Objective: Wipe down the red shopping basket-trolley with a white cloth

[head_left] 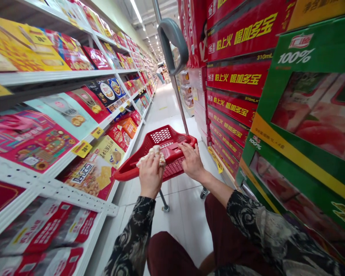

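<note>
A red plastic shopping basket (161, 138) on wheels stands in the aisle before me, its grey handle (172, 42) rising on a metal pole. My left hand (150, 173) is closed around a crumpled white cloth (153, 152) and presses it against the basket's near rim. My right hand (192, 161) rests on the rim to the right, fingers bent over the edge. Patterned dark sleeves cover both forearms.
White shelves (54, 184) full of boxed biscuits and yellow price tags line the left. Stacked red drink cartons (232, 84) and green juice cartons (307, 115) wall the right. The pale tiled aisle (166, 103) runs far ahead, where a distant person (160, 73) stands.
</note>
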{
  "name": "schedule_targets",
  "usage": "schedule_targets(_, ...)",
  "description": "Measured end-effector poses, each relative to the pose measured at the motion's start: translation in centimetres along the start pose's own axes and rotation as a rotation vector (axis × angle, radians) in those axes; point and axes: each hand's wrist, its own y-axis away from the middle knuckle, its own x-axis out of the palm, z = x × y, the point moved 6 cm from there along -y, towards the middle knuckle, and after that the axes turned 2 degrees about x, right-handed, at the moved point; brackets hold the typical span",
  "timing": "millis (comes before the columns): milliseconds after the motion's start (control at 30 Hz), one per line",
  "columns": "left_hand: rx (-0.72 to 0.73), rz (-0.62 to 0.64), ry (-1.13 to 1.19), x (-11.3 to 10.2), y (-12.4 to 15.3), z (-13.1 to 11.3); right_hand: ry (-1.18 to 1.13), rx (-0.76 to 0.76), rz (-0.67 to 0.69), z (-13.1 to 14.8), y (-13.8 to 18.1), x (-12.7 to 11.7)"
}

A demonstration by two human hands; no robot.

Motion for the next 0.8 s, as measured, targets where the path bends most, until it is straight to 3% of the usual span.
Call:
schedule_targets(133, 0.110, 0.042, 0.032, 1.7, -1.6, -4.2, 0.009, -0.038, 0.011, 0.3, 0.2, 0.0)
schedule_targets(200, 0.139, 0.050, 0.040, 2.0, -1.8, -4.9, 0.017, -0.050, 0.017, 0.3, 0.1, -0.1)
schedule_targets(300, 0.110, 0.027, 0.036, 1.5, -1.4, -3.0, 0.024, -0.050, 0.033, 0.0, 0.0, -0.2)
schedule_targets(467, -0.040, -0.014, 0.018, -0.6, 0.3, 2.8, 0.003, -0.038, 0.016, -0.3, -0.1, -0.3)
schedule_targets(533, -0.080, -0.015, 0.008, -1.0, 0.6, 3.5, -0.010, -0.032, -0.005, -0.2, 0.0, -0.2)
schedule_targets(600, -0.056, -0.001, -0.001, -0.7, 0.3, 2.3, -0.018, -0.030, -0.018, 0.0, 0.1, -0.1)
schedule_targets(800, 0.120, 0.069, 0.033, 1.3, -1.6, -4.3, 0.005, -0.047, 0.005, 0.2, 0.2, 0.0)
